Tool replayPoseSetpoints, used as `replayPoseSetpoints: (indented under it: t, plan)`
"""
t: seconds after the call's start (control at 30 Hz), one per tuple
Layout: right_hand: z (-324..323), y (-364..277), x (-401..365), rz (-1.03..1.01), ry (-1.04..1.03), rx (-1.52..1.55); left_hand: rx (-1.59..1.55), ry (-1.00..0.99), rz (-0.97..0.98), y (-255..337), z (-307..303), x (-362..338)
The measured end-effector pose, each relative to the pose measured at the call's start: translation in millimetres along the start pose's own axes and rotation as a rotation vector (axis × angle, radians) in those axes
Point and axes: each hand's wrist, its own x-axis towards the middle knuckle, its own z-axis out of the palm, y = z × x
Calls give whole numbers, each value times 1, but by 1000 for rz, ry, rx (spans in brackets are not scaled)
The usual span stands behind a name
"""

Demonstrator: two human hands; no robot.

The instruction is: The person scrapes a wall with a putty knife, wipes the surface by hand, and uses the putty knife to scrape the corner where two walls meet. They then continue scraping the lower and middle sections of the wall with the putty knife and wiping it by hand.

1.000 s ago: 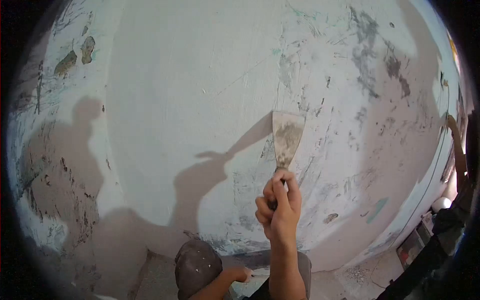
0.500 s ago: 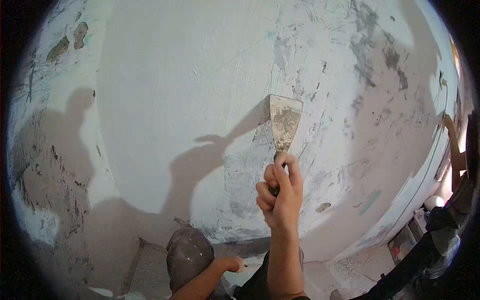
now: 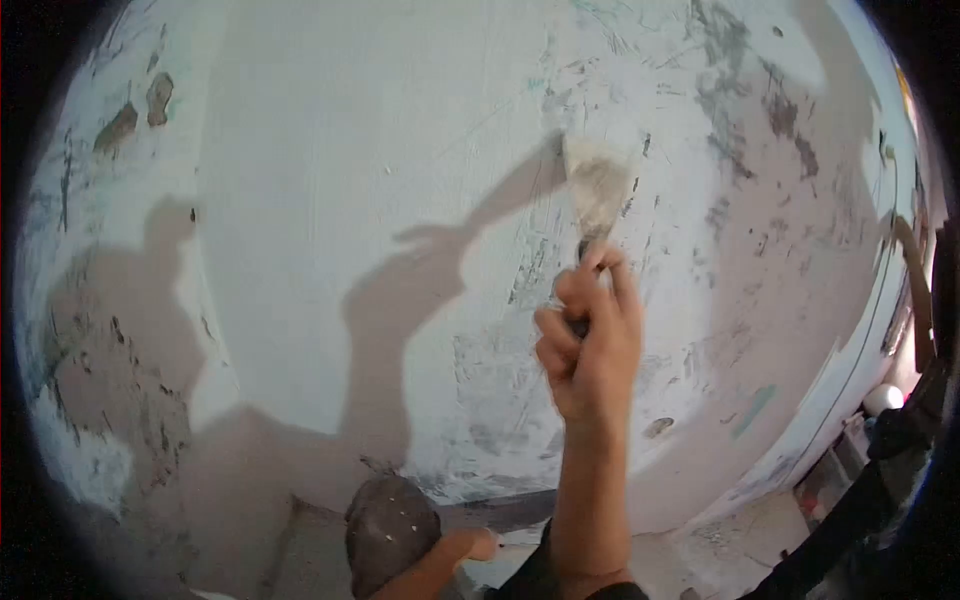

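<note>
My right hand (image 3: 598, 340) is wrapped round the dark handle of a putty knife (image 3: 598, 190). Its wide, light blade, smeared with grey, points up against the wall (image 3: 380, 120) and is blurred by motion. Low in the view, my left hand (image 3: 480, 545) is curled beside my knee (image 3: 393, 530). What it holds is hidden; a pale surface shows just below it. Around the blade the white wall carries grey streaks, scrapes and small pits.
Bare patches (image 3: 160, 98) mark the wall at upper left. Shadows of my arm and body fall across it. At right are a dark bar-like object (image 3: 850, 510), a bin-like container (image 3: 830, 465) and a white round thing (image 3: 883, 400). Dusty floor (image 3: 740, 545) lies below.
My right hand and the putty knife have moved up and slightly right along the wall. The view has shifted a little; my left hand stays low by the knee.
</note>
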Motion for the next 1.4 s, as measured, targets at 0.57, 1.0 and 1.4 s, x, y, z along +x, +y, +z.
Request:
replayPoseSetpoints:
  t: [0.57,1.0,1.4]
  plan:
    - [-273,118,-266,172,-336,-1179,-537,941,315,49,-44,-72]
    - [-262,114,-256,192,-213,-998,-1204,715,272,64,-43,-74]
    - [-244,121,-249,-9,16,-915,-937,927,394,91,-45,-109]
